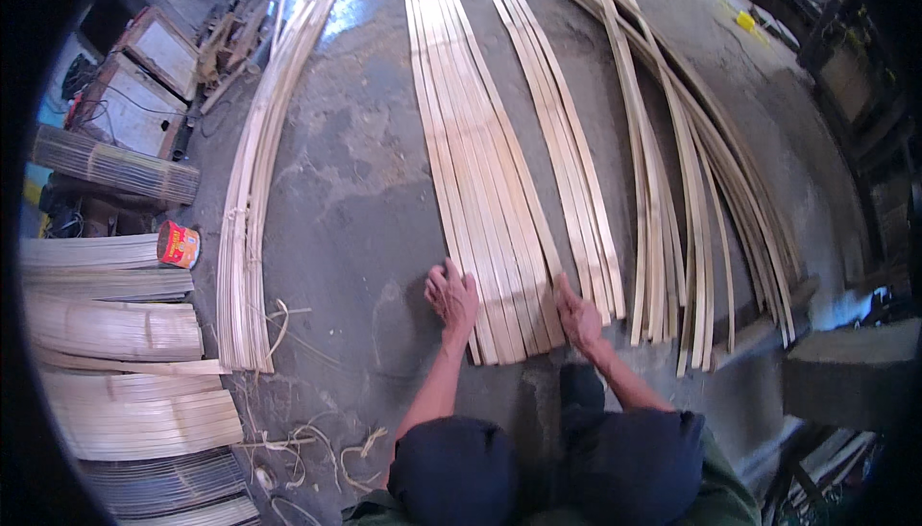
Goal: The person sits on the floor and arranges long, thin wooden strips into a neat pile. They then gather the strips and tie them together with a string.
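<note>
A row of long, pale bamboo strips (480,199) lies side by side on the floor in front of me, running away from my knees. At the near left edge of this row is my left hand (451,297), its fingers bent and apart, touching the outer strip. On the opposite edge, my right hand (578,315) has its fingers closed about the outermost strip near its end; part of that grip is hidden. Just right of it lies a narrower group of bamboo strips (567,142).
A bundle of strips (252,199) lies to the left, with shavings (298,449) near its end. Flat stacks of strips (144,411) line the left side, one bearing a red-and-yellow tin (179,244). More long strips (711,142) fan out at right, near a grey block (850,372).
</note>
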A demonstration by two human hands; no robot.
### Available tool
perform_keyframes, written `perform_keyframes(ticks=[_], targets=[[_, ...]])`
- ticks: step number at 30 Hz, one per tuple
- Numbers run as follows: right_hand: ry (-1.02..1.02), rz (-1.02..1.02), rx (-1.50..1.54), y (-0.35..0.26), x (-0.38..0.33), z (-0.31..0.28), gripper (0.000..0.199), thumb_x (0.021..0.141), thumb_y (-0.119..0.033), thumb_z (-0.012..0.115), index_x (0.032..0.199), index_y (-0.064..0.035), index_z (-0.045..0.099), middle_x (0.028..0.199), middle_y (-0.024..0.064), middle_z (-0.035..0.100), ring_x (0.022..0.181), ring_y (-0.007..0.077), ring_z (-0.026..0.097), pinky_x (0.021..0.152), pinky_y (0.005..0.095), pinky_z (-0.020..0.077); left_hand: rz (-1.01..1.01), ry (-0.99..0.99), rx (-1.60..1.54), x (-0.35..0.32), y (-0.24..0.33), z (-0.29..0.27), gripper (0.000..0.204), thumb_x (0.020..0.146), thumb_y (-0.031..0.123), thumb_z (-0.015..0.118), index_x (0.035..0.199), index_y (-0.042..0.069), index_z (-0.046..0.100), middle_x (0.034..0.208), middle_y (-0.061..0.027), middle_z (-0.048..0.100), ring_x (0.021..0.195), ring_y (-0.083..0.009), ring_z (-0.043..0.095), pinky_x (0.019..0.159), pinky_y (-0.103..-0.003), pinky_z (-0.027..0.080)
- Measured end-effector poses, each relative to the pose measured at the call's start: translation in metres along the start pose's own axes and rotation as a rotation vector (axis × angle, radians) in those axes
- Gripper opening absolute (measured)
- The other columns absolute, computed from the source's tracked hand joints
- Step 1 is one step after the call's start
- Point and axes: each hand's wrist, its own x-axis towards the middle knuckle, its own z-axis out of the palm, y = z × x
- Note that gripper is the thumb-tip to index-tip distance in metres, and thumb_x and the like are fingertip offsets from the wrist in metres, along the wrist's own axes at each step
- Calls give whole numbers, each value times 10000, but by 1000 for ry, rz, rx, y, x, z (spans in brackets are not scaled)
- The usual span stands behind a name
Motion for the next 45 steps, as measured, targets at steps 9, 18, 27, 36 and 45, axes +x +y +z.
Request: perform_keyframes(ticks=[9,18,27,36,45], targets=[[-142,61,-101,-5,5,-7,500,1009,-374,456,1492,-300,348,719,256,629,690,459,635,606,534,473,-38,-37,-30,3,1,-4,558,865,328,624,1351,71,530,1211,-146,448,1127,-326,445,958,-496,360],[-223,93,-222,-10,13,-15,505,1001,-404,469,1481,-288,363,761,240,649,731,446,648,647,526,492,-35,-32,-63,6,-2,-2,552,836,309,655,1324,81,538,1196,-126,456,1114,-323,440,950,-490,353],[-112,124,-65,-24,-1,-14,492,989,-388,490,1464,-303,390,771,258,641,746,466,640,669,522,489,-38,38,-91,4,-7,3,490,812,290,649,1257,107,560,1171,-140,455,1113,-339,442,940,-488,346],[-147,23,-135,-7,6,-11,501,987,-403,477,1468,-296,383,740,254,647,714,455,649,650,550,488,-101,-25,-138,5,-4,-6,514,813,314,653,1284,125,571,1205,-132,465,1133,-329,447,954,-496,360],[-229,54,-282,-13,14,-20,504,991,-445,458,1468,-303,381,731,238,657,711,438,659,630,544,493,-80,-31,-112,7,-7,1,554,812,341,674,1317,139,568,1209,-119,460,1142,-320,447,963,-492,375]])
